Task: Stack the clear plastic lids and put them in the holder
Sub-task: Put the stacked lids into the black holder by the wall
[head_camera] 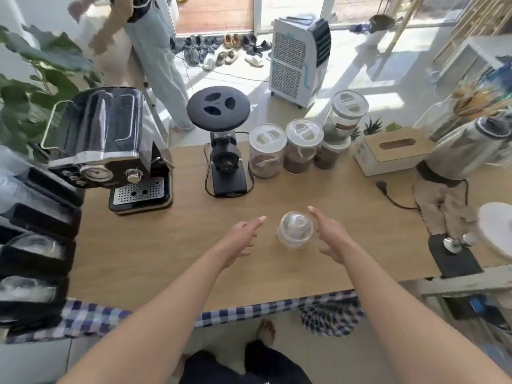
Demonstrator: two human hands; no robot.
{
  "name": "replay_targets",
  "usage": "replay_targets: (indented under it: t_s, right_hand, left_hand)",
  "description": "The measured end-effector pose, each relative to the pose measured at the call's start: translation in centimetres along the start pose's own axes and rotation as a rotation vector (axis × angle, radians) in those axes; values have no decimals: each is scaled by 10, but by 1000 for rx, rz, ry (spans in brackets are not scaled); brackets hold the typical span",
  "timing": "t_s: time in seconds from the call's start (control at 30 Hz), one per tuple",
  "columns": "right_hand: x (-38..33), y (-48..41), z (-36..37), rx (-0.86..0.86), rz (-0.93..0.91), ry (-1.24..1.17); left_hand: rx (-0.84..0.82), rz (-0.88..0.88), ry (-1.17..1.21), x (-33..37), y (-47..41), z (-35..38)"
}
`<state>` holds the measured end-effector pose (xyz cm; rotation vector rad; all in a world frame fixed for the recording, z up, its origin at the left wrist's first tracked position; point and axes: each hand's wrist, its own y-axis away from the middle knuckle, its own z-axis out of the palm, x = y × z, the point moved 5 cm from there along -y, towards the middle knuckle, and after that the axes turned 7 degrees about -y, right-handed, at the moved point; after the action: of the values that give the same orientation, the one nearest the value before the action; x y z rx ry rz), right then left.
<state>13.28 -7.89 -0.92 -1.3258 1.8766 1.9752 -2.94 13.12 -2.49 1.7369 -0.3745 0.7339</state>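
Observation:
A small stack of clear domed plastic lids (296, 230) stands on the wooden counter (166, 245) between my two hands. My left hand (240, 239) hovers to its left with fingers spread, a short gap away from the lids. On the other side, my right hand (331, 234) is open too, its fingers close beside the stack; I cannot tell whether they touch it. A black holder (36, 245) with several compartments sits at the counter's left edge, and clear lids show inside some of them.
An espresso machine (110, 145) and a black grinder (225, 162) stand at the back left. Jars (285, 151), a tissue box (393, 151) and a blender (460, 151) line the back right. A cloth, a cable and a black mat with spoons (454, 250) lie right. Another person stands beyond the counter.

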Motion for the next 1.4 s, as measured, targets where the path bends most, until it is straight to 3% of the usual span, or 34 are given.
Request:
replay_targets:
  t_s: [0.13, 0.33, 0.73, 0.93, 1.13, 1.4]
  right_hand:
    - [18, -27, 0, -93, 49, -47]
    - [22, -51, 4, -97, 60, -58]
    - [31, -60, 13, -159, 45, -186]
    - [37, -57, 36, -185, 33, -130]
    - [35, -51, 71, -140, -92, -4]
    - [33, -4, 147, -254, -121, 2]
  left_hand:
    - [-39, -73, 35, 5, -28, 30]
    - [-90, -89, 93, 9, -62, 67]
    - [18, -29, 206, -4, -79, 74]
    - [81, -19, 255, -15, -68, 56]
    - [73, 30, 299, -31, -48, 24]
    - [96, 83, 309, -53, 8, -52]
